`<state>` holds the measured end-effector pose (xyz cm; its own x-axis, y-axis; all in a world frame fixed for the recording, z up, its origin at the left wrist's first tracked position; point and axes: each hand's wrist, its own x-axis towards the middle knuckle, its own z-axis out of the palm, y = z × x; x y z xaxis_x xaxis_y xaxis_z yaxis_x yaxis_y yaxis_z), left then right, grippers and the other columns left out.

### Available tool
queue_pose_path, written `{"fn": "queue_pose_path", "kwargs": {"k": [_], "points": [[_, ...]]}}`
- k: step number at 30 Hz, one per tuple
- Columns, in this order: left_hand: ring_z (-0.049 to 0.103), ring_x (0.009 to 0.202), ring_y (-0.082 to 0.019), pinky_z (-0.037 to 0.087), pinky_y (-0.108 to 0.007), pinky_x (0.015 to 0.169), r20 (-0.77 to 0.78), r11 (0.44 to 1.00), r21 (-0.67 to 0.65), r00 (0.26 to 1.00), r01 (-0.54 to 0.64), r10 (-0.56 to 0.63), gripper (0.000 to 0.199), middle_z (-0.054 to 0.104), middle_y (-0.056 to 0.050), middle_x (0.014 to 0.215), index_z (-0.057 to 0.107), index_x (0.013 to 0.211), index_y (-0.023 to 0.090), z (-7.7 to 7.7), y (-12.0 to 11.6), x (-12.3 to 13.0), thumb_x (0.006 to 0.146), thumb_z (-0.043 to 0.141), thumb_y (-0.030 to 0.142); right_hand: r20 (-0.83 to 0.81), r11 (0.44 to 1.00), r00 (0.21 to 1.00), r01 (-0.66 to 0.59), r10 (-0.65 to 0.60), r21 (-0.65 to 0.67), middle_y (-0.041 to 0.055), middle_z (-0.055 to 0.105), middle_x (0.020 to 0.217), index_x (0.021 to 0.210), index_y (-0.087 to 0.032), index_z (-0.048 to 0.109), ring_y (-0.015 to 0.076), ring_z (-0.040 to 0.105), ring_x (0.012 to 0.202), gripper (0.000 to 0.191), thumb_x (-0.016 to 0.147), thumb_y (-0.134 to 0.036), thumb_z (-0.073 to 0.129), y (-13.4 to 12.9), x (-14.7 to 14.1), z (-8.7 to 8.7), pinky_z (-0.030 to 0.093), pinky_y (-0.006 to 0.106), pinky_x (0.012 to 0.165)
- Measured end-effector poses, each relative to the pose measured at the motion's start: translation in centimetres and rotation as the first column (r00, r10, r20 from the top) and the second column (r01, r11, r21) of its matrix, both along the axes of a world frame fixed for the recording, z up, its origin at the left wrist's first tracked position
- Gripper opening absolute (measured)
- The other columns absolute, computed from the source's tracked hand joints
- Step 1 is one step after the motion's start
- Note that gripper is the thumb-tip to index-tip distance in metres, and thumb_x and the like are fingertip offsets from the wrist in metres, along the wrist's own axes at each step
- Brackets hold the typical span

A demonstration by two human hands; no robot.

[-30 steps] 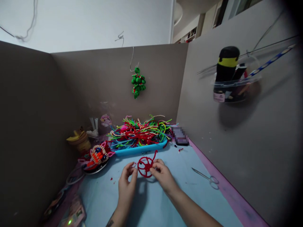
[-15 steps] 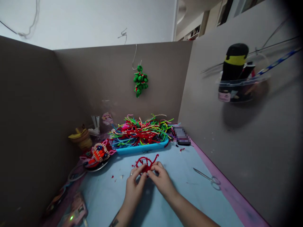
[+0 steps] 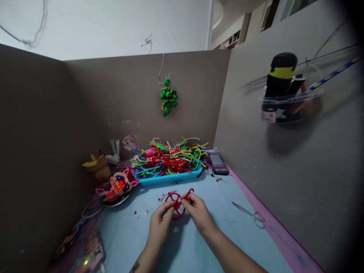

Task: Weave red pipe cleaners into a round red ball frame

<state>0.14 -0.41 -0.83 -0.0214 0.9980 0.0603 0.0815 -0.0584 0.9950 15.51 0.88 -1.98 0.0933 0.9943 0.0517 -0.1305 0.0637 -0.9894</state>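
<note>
A red fuzzy pipe cleaner wheel (image 3: 178, 206), a ring with spokes crossing at its middle, is up between my hands over the blue table cover. My left hand (image 3: 160, 222) pinches its left side between thumb and fingers. With thumb and forefinger, my right hand (image 3: 200, 215) grips the red pipe cleaner end (image 3: 188, 193) at the wheel's right, its hooked tip poking out up and to the right. Just behind the wheel lie small red scraps (image 3: 161, 198).
A blue tray (image 3: 170, 179) heaped with coloured pipe cleaners (image 3: 173, 159) stands at the back. Scissors (image 3: 250, 215) lie on the right. A plate with a red and orange pipe cleaner figure (image 3: 119, 184) and a pink glue gun (image 3: 92, 250) sit left. A phone (image 3: 218, 163) lies back right.
The wheel has turned to show more of its ring and spokes below my fingertips. My right hand has shifted slightly right and up along the pipe cleaner end; my left hand sits a little lower.
</note>
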Motion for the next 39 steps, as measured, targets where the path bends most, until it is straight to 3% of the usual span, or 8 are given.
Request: {"fn": "queue_pose_path", "kwargs": {"k": [4,10,19,26,33,39], "points": [[0.069,0.097,-0.029,0.050,-0.042,0.090,-0.025,1.000,0.012,1.000,-0.005,0.005,0.032,0.077,-0.014,0.100,0.077,0.094,0.016,0.3,-0.2,0.1,0.075,0.066,0.038,-0.061,1.000,0.998,0.000,0.000,0.001,-0.0054,0.044,0.057,0.061,-0.019,0.053,0.0116,0.039,0.057,0.034,0.068,-0.046,0.071,0.0,0.0,0.3,0.033,0.024,0.056],[0.069,0.096,-0.029,0.052,-0.042,0.089,-0.101,0.998,0.056,0.995,-0.017,0.023,0.029,0.077,-0.012,0.098,0.077,0.092,0.017,0.8,-0.4,0.2,0.075,0.064,0.037,-0.164,1.000,0.986,-0.007,0.006,-0.004,-0.0029,0.054,0.062,0.072,-0.018,0.063,0.0134,0.046,0.062,0.028,0.066,-0.043,0.074,-0.2,-0.1,0.7,0.037,0.025,0.061],[0.069,0.089,-0.028,0.053,-0.040,0.085,-0.199,0.989,0.146,0.980,0.021,0.009,0.026,0.077,-0.010,0.092,0.076,0.089,0.018,1.4,-0.9,0.6,0.063,0.073,0.024,-0.261,0.994,0.963,0.049,-0.072,-0.094,-0.0022,0.058,0.060,0.061,-0.017,0.063,0.0135,0.048,0.061,0.034,0.055,-0.045,0.082,0.2,-0.4,0.3,0.040,0.027,0.065],[0.067,0.077,-0.024,0.053,-0.036,0.076,-0.159,0.991,0.131,0.986,-0.035,0.055,0.016,0.074,-0.006,0.078,0.072,0.078,0.017,1.8,-1.0,0.9,0.067,0.068,0.028,-0.210,0.995,0.978,-0.009,-0.013,-0.103,-0.0036,0.056,0.057,0.063,-0.016,0.062,0.0120,0.047,0.058,0.040,0.057,-0.051,0.081,-0.1,-0.8,0.0,0.039,0.025,0.062],[0.068,0.086,-0.026,0.051,-0.039,0.085,-0.129,0.987,0.082,0.981,-0.138,0.148,0.024,0.076,-0.009,0.088,0.073,0.084,0.017,1.4,-0.3,0.0,0.068,0.070,0.033,-0.078,0.990,0.995,-0.072,0.062,-0.124,-0.0076,0.038,0.047,0.054,-0.021,0.045,0.0091,0.030,0.047,0.048,0.067,-0.061,0.069,0.2,-0.1,0.1,0.026,0.023,0.049],[0.068,0.092,-0.028,0.049,-0.040,0.089,-0.128,0.983,0.077,0.976,-0.166,0.175,0.027,0.076,-0.010,0.093,0.075,0.086,0.017,1.0,0.1,-0.7,0.068,0.070,0.037,0.046,0.993,0.992,0.111,-0.113,0.041,-0.0057,0.041,0.055,0.060,-0.020,0.047,0.0118,0.038,0.055,0.043,0.074,-0.057,0.065,0.4,1.1,0.6,0.033,0.024,0.055]]}}
